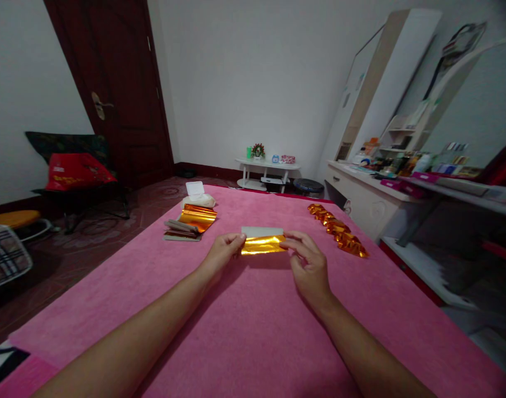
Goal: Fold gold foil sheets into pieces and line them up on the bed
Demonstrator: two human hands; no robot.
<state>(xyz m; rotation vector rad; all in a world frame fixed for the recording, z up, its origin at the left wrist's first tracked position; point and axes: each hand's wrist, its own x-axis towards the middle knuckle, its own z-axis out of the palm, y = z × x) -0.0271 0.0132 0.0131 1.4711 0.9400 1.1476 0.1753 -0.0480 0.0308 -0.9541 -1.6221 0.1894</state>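
A sheet of gold foil paper, with its white back showing along the top edge, lies folded on the pink cloth. My left hand pinches the sheet's left end with closed fingers. My right hand pinches its right end, fingers curled over the edge. To the left sits a stack of flat gold foil sheets. A row of several folded gold pieces lies to the right.
A white tissue pack sits behind the foil stack. A dresser with bottles stands on the right. A small white table is by the far wall, a chair with a red bag near the dark door.
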